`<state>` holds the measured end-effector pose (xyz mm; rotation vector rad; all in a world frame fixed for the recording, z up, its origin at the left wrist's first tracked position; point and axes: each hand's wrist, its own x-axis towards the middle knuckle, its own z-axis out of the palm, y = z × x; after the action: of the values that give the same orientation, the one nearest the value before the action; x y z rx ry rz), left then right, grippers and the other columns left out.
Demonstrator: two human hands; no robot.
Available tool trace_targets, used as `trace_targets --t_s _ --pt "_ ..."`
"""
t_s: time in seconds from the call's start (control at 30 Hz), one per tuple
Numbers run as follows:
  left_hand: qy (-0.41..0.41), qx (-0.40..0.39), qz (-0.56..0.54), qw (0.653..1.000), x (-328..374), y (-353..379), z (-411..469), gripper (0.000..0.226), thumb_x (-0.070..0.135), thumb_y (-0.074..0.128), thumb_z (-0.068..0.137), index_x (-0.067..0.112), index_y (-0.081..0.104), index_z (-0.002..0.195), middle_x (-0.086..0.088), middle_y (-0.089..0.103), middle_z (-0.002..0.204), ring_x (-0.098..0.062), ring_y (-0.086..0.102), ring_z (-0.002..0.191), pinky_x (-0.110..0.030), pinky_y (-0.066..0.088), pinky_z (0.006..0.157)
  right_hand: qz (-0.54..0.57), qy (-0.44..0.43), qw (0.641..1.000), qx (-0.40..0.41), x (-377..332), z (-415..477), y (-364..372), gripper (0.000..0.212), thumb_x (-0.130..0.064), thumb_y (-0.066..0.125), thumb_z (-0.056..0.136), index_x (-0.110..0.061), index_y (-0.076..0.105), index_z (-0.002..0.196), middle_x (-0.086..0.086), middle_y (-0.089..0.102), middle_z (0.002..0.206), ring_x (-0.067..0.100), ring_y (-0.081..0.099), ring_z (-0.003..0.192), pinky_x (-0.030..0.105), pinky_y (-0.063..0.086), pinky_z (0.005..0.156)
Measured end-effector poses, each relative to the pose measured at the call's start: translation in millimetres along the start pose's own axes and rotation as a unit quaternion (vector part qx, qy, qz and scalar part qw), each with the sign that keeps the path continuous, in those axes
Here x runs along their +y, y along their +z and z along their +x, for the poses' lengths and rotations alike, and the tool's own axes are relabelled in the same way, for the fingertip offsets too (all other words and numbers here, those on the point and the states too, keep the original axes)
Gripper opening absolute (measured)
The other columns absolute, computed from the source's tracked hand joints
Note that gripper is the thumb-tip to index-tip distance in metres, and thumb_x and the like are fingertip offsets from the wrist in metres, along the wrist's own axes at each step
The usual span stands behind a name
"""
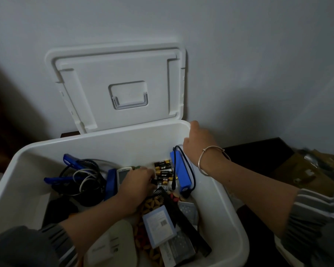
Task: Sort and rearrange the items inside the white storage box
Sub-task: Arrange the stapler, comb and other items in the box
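Observation:
The white storage box (108, 139) stands open, its lid (120, 87) leaning on the wall behind. Inside, my left hand (137, 183) reaches down to a row of black-and-gold batteries (163, 173) and pinches one at the near end of the row. My right hand (198, 143), with a bracelet on the wrist, rests against the box's far right corner; what its fingers hold is hidden. A long blue case (179, 173) with a black cable lies beside the batteries.
Coiled black and white cables and blue clips (79, 176) fill the box's left side. A white remote (122, 173), beads, a black comb (174, 207), a pale blue card (159, 226) and a white adapter (112, 245) lie nearer me. A dark table with brown packaging (301, 170) is at right.

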<state>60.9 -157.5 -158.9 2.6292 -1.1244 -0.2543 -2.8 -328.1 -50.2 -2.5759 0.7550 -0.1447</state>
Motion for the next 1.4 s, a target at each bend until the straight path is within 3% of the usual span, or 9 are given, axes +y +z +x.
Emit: trace_targets --t_s 0.27,0.37,0.57,0.7,0.83,1.1,1.23,1.4 --pt "-0.029 -0.022 -0.082 0.996 11 6 3 0.016 0.02 0.068 0.084 0.013 0.065 0.098 -0.005 0.069 0.098 -0.018 0.063 0.091 -0.032 0.052 0.079 -0.002 0.005 1.0 0.002 0 0 -1 0.029 -0.01 0.048 0.093 -0.008 0.039 0.119 0.0 0.048 0.079 0.014 0.047 0.066 0.026 0.042 0.057" --pt "-0.045 -0.041 -0.116 0.991 11 0 5 0.016 0.015 0.07 0.082 0.011 0.066 0.097 -0.004 0.069 0.096 -0.016 0.063 0.088 -0.029 0.053 0.078 -0.006 0.004 1.0 0.003 1 0 -1 0.026 -0.009 0.047 0.093 -0.008 0.039 0.118 -0.004 0.041 0.072 0.013 0.047 0.064 0.025 0.042 0.056" --pt "-0.016 -0.116 -0.09 0.989 3 -11 10 0.02 0.006 0.069 0.08 0.009 0.066 0.1 -0.007 0.072 0.098 -0.015 0.067 0.087 -0.016 0.047 0.068 0.006 0.007 1.0 -0.008 -1 -1 -3 0.029 -0.008 0.046 0.093 -0.007 0.038 0.121 0.003 0.048 0.084 0.019 0.053 0.073 0.029 0.05 0.065" --pt "-0.001 -0.105 -0.064 0.992 6 -8 11 0.015 0.008 0.064 0.083 0.007 0.07 0.097 -0.008 0.071 0.102 -0.018 0.065 0.094 -0.019 0.045 0.074 -0.001 0.009 1.0 -0.01 -1 -1 -3 0.033 -0.009 0.048 0.093 -0.007 0.037 0.124 0.006 0.053 0.089 0.017 0.051 0.073 0.026 0.046 0.063" --pt "0.006 -0.091 -0.064 0.994 10 -3 9 0.019 0.009 0.059 0.086 0.009 0.074 0.097 -0.007 0.072 0.102 -0.017 0.065 0.093 -0.021 0.048 0.08 -0.003 0.005 1.0 -0.003 0 0 -2 0.032 -0.009 0.048 0.093 -0.008 0.037 0.123 -0.001 0.043 0.077 0.016 0.05 0.07 0.026 0.044 0.06" --pt "0.012 -0.1 -0.107 0.989 7 -4 12 0.011 0.015 0.072 0.082 0.009 0.077 0.09 -0.005 0.074 0.093 -0.013 0.066 0.085 -0.021 0.051 0.08 -0.005 0.001 1.0 0.003 0 0 -1 0.029 -0.01 0.048 0.093 -0.007 0.038 0.121 0.0 0.045 0.08 0.015 0.049 0.069 0.025 0.044 0.058" --pt "0.043 -0.128 -0.132 0.982 1 -11 11 0.014 0.01 0.07 0.082 0.01 0.077 0.094 -0.003 0.073 0.101 -0.01 0.064 0.091 -0.001 0.039 0.072 0.003 0.003 1.0 -0.001 -1 -1 -2 0.028 -0.01 0.048 0.093 -0.007 0.038 0.119 0.002 0.048 0.082 0.016 0.051 0.069 0.026 0.045 0.059" --pt "0.01 -0.088 -0.199 0.976 1 -18 11 0.008 0.012 0.066 0.088 0.015 0.072 0.092 0.005 0.068 0.088 -0.007 0.06 0.083 -0.015 0.043 0.075 0.0 0.005 1.0 0.0 -1 -1 -3 0.029 -0.01 0.047 0.092 -0.006 0.039 0.119 0.012 0.06 0.099 0.019 0.049 0.073 0.029 0.04 0.062"
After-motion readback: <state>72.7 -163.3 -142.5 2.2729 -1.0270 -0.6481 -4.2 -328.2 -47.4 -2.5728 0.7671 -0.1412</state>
